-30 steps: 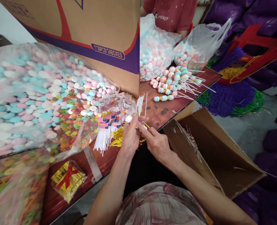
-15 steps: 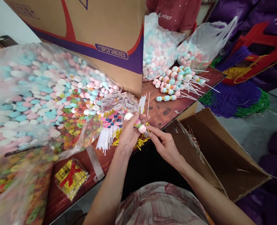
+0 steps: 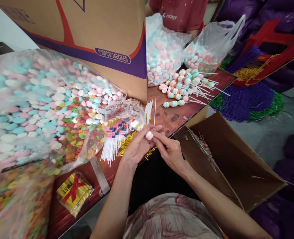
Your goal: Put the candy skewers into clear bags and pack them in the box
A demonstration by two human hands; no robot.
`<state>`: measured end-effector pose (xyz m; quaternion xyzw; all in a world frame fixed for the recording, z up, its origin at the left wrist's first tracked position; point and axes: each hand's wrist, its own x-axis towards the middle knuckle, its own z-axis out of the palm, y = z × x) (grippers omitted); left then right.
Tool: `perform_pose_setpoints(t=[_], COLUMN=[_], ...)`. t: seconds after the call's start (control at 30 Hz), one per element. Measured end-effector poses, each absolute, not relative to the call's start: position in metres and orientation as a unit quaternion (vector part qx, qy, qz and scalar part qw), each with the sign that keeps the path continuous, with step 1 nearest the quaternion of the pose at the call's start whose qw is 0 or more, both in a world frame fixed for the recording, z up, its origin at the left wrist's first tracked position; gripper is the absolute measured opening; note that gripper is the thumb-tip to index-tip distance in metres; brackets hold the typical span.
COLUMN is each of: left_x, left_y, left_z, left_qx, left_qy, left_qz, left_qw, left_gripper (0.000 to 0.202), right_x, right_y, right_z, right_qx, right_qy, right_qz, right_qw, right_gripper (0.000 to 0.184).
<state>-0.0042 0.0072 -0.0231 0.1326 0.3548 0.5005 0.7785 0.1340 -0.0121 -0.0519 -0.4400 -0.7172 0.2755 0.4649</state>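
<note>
My left hand is closed around a candy skewer, whose white and pink sweets stick out above my fingers. My right hand pinches at the skewer's lower end beside a pink-white sweet. Both hands hover over the table's near edge. Under them lie gold twist ties, a bundle of white sticks and small printed plastic sleeves.
A big bag of pastel sweets and coloured candy rings fills the left. A cardboard box stands behind. Finished skewers lie far right near another person in red. An open carton sits right; a twist-tie packet lies near.
The skewer has been tilted lower and my hands have drawn closer together; my right fingers moved up to the sweet at its end.
</note>
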Motion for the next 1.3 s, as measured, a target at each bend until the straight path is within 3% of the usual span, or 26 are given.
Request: perform_pose_setpoints(t=[0.2,0.37,0.57,0.93,1.3], left_x=[-0.009,-0.013,-0.015,-0.008,0.011], left_y=[0.016,0.02,0.018,0.014,0.009], left_z=[-0.014,-0.016,-0.018,-0.019,-0.027], left_qx=[0.124,0.114,0.124,0.154,0.172], left_qy=[0.403,0.399,0.418,0.425,0.41], left_qz=[0.61,0.606,0.591,0.598,0.635], left_qw=[0.671,0.679,0.678,0.662,0.631], left_gripper=[0.02,0.022,0.025,0.022,0.017], right_x=[0.136,0.143,0.151,0.127,0.114], right_y=[-0.015,-0.015,-0.014,-0.013,-0.01], right_z=[-0.051,-0.047,-0.041,-0.047,-0.053], right_qx=[-0.425,-0.451,-0.444,-0.433,-0.473], right_qy=[-0.737,-0.756,-0.762,-0.826,-0.791], right_qz=[0.26,0.24,0.273,0.012,0.097], right_qw=[0.457,0.408,0.385,0.361,0.377], right_gripper=[0.029,0.019,0.021,0.031,0.033])
